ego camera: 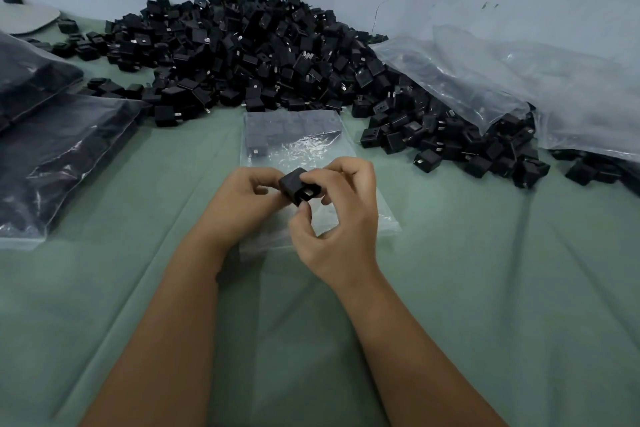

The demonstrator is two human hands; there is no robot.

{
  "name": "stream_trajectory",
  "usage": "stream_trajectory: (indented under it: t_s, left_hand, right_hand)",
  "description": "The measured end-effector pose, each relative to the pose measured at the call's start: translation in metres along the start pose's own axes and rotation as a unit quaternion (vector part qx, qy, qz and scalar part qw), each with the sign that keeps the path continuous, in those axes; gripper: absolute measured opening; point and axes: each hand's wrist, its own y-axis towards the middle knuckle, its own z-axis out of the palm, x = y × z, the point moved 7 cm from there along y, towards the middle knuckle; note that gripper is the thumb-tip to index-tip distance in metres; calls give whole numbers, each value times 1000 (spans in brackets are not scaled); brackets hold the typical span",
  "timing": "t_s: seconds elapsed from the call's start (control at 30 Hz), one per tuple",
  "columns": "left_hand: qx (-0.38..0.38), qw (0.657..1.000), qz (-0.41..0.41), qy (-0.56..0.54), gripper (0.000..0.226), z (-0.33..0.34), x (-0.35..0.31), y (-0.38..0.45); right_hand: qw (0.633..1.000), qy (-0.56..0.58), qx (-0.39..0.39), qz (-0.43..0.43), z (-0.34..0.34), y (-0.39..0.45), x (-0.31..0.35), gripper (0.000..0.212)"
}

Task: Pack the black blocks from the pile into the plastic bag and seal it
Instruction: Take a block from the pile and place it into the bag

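- Step in hand: loading one black block [297, 185] into the clear plastic bag [298, 149]; sealing is not yet due.
- Left hand [242, 199]: fingers curled, pinching the block's left side.
- Right hand [337, 215]: thumb and fingertips pinch the block's right and lower edges; the remaining fingers are loosely curled.
- Block position: held between both hands, just above the near part of the bag, clear of the green tabletop [485, 288].
- Bag: lies flat in front of the hands. Several blocks already sit in rows at its far end; the near part looks unfilled.
- Supply: the pile [242, 48] sits beyond the bag, against the wall.
- Filled bags [65, 149] lie to the left.
- Next move, as judged: find the bag mouth, which cannot be made out here, and slide the block in beside the seated rows.
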Motion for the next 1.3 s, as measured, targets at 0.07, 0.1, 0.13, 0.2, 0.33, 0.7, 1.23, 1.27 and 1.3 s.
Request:
stream_trajectory:
  t_s: [0.07, 0.1, 0.13, 0.2, 0.33, 0.7, 1.23, 1.27, 1.3]
  left_hand:
    - [37, 999, -5, 18, 14, 5, -1, -1]
    - [66, 997, -8, 48, 16, 10, -1, -3]
    - [90, 992, -6, 85, 18, 15, -1, -4]
    - [98, 987, 6, 128, 19, 20, 0, -3]
    - [-5, 991, 24, 129, 27, 7, -2, 1]
    - [-156, 987, 13, 46, 10, -20, 1, 2]
    - [-287, 954, 20, -86, 30, -44, 1, -5]
    - [-320, 944, 3, -84, 33, -48, 6, -6]
    - [-341, 936, -9, -84, 33, -51, 10, -6]
  right_hand:
    - [1000, -6, 6, 2, 2, 0, 0, 29]
    - [1000, -9, 4, 6, 2, 0, 0, 29]
    - [1000, -11, -1, 12, 1, 0, -2, 29]
    - [1000, -14, -14, 23, -2, 1, -4, 29]
    - [1000, -9, -4, 9, -3, 2, -2, 24]
    - [977, -180, 112, 0, 17, -2, 4, 30]
    - [928, -280, 203, 141, 26, -5, -27, 30]
    - [932, -256, 201, 158, 26, -7, -27, 31]
    - [933, -241, 206, 169, 27, -8, -28, 33]
